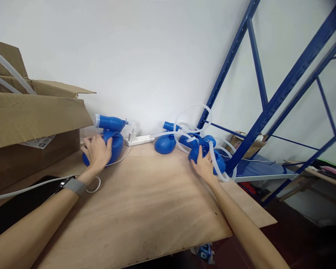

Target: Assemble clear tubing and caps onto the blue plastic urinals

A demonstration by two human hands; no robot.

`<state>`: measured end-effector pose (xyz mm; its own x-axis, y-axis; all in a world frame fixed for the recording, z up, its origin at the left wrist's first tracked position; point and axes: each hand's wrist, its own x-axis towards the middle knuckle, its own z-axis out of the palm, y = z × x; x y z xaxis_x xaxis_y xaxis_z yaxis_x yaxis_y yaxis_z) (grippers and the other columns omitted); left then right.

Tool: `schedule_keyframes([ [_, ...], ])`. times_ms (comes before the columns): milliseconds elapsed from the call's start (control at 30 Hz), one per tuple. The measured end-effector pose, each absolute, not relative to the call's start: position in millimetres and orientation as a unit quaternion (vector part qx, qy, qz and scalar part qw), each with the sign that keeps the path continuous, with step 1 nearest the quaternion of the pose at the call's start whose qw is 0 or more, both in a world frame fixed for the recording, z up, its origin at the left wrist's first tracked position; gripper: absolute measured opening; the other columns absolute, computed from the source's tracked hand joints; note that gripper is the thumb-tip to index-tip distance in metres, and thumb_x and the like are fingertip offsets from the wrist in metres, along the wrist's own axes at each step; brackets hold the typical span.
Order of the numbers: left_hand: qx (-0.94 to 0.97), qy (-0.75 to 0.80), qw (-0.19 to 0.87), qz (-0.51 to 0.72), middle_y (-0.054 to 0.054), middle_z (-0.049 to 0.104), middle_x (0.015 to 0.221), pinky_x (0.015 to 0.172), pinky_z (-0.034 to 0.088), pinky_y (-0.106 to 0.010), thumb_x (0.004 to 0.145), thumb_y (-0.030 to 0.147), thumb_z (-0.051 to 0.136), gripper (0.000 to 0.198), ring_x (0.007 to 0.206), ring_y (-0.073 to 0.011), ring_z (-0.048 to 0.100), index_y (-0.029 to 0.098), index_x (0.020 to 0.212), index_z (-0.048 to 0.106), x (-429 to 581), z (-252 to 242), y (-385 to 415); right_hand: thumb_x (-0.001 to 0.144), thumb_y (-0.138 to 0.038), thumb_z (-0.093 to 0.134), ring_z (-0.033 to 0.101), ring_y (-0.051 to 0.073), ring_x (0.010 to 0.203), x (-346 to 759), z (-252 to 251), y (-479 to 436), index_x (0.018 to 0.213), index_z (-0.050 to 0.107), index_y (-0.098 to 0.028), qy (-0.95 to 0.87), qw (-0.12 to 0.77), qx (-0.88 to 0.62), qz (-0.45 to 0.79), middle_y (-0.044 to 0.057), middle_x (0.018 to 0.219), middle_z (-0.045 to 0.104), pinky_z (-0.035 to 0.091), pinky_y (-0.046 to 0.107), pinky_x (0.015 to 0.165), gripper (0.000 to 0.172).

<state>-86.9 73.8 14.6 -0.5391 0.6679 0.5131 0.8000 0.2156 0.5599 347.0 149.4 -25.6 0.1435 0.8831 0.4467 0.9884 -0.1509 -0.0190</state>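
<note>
Head view: my left hand (98, 151) spread over left blue plastic bottle (117, 144), my right hand (204, 167) on right blue plastic bottle (195, 153). Fingers touching both; whether grasping, cannot tell. Third blue bottle (165, 145) between, untouched. All three seemingly set out on tabletop (156, 201); clear tube (213, 154) loose, uncoiled; what remains, cannot tell.

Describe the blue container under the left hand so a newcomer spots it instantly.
On the wooden tabletop, find the big cardboard box at the left. Just right of it is the blue container, with the left hand on it. It alone stands left of the white power strip; the other blue containers are right of that.
</note>
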Motion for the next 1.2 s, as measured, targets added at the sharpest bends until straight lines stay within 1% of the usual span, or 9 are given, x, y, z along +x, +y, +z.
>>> schedule_keyframes([
  [200,-0.482,-0.779,0.064,-0.396,-0.031,0.060,0.135,0.104,0.035,-0.068,0.098,0.048,0.037,0.059,0.136,-0.0505,0.039,0.004,0.132,0.056,-86,16,73,0.088,-0.063,0.056,-0.006,0.051,0.154,304,-13,184,0.163,0.006,-0.018,-0.619,0.164,-0.768,-0.001,0.030,0.167,-0.009,0.013,0.068,0.115,0.101],
  [400,-0.526,-0.779,0.057,-0.337,-0.032,0.050,0.146,0.104,0.037,-0.067,0.090,0.054,0.051,0.083,0.135,-0.0526,0.042,0.004,0.153,0.030,-82,16,62,0.096,-0.051,0.050,-0.002,0.049,0.154,313,-9,194,0.160,0.025,-0.010,-0.630,0.169,-0.758,0.001,0.031,0.167,0.003,0.016,0.061,0.118,0.080],
  [500,-0.572,-0.767,0.092,-0.276,-0.032,0.042,0.151,0.103,0.038,-0.065,0.088,0.050,0.057,0.086,0.135,-0.0527,0.041,0.007,0.156,0.026,-80,11,60,0.096,-0.045,0.052,-0.009,0.042,0.156,297,-18,188,0.158,0.032,-0.013,-0.671,0.168,-0.722,-0.019,0.025,0.169,0.004,0.010,0.057,0.121,0.072],
  [600,-0.591,-0.764,0.111,-0.235,-0.033,0.035,0.156,0.103,0.039,-0.064,0.090,0.046,0.055,0.086,0.138,-0.0511,0.039,0.007,0.159,0.021,-81,5,61,0.095,-0.048,0.053,0.006,0.038,0.157,262,-24,191,0.159,0.031,-0.015,-0.725,0.191,-0.661,0.017,0.021,0.167,0.019,0.015,0.052,0.122,0.074],
  [667,-0.592,-0.764,0.118,-0.228,-0.033,0.031,0.158,0.104,0.039,-0.064,0.093,0.046,0.051,0.085,0.140,-0.0500,0.036,0.007,0.160,0.017,-84,-1,63,0.096,-0.055,0.048,0.021,0.037,0.154,236,-23,202,0.162,0.021,-0.014,-0.734,0.211,-0.644,0.041,0.023,0.164,0.027,0.023,0.049,0.120,0.082],
  [767,-0.588,-0.762,0.157,-0.222,-0.033,0.029,0.160,0.103,0.040,-0.063,0.097,0.044,0.045,0.077,0.142,-0.0501,0.034,0.008,0.161,0.019,-91,-10,67,0.097,-0.058,0.045,0.022,0.038,0.153,207,-15,225,0.164,0.008,-0.019,-0.711,0.265,-0.650,0.045,0.022,0.165,0.023,0.024,0.052,0.119,0.086],
  [900,-0.577,-0.755,0.227,-0.212,-0.031,0.034,0.158,0.103,0.041,-0.061,0.100,0.038,0.041,0.063,0.140,-0.0483,0.038,0.010,0.156,0.034,-97,-19,67,0.094,-0.051,0.055,0.022,0.041,0.152,192,-5,247,0.159,0.033,-0.026,-0.705,0.289,-0.644,0.071,0.018,0.163,0.029,0.019,0.056,0.119,0.073],
  [1033,-0.576,-0.750,0.235,-0.225,-0.032,0.039,0.154,0.101,0.042,-0.061,0.098,0.042,0.046,0.065,0.136,-0.0478,0.043,0.008,0.153,0.040,-97,-19,64,0.090,-0.045,0.063,0.039,0.037,0.141,197,2,246,0.143,0.057,-0.024,-0.745,0.293,-0.595,0.072,0.017,0.147,0.051,0.024,0.051,0.117,0.058],
  [1200,-0.584,-0.733,0.245,-0.250,-0.033,0.036,0.156,0.106,0.037,-0.063,0.095,0.040,0.047,0.064,0.138,-0.0487,0.040,0.004,0.149,0.043,-95,-14,63,0.093,-0.050,0.055,0.057,0.029,0.119,207,13,221,0.119,0.071,-0.020,-0.784,0.332,-0.516,0.090,0.011,0.121,0.069,0.039,0.042,0.106,0.042],
])
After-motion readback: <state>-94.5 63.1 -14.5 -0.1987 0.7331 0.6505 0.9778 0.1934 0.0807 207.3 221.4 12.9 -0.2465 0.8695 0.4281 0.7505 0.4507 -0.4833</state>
